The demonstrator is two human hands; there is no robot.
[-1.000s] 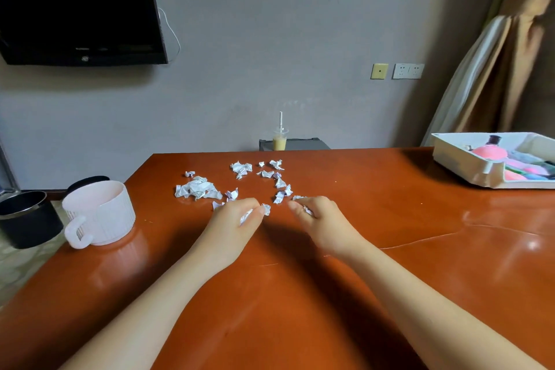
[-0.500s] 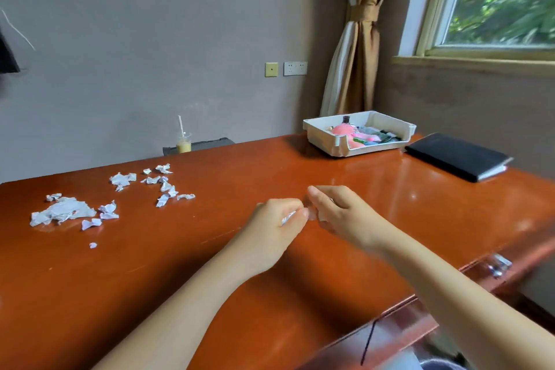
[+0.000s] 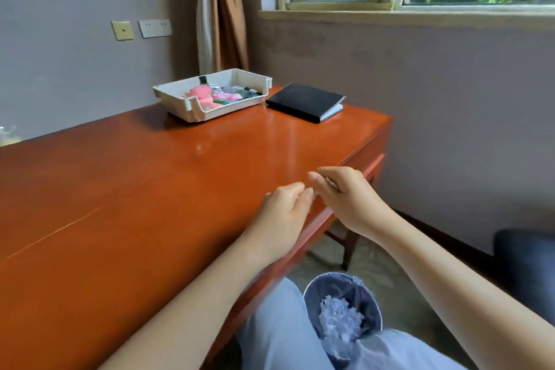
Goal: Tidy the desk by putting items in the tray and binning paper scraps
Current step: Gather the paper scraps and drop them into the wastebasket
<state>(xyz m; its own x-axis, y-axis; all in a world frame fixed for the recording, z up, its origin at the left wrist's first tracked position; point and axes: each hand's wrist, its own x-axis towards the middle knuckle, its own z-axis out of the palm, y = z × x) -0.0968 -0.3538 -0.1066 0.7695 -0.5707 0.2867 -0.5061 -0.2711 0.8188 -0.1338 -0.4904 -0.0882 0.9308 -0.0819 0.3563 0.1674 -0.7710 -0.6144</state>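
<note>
Lying in bin [image 3: 312, 294], paper scraps [image 3: 339, 321], pink toy [image 3: 199, 92] in tray [image 3: 192, 111]

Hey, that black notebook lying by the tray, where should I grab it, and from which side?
Take the black notebook by its near right corner, where the pale page edges show, coming in from the right end of the desk. It lies flat and the tray crowds its left side, so a thumb on the cover and fingers slid under that edge probably works best.
</note>
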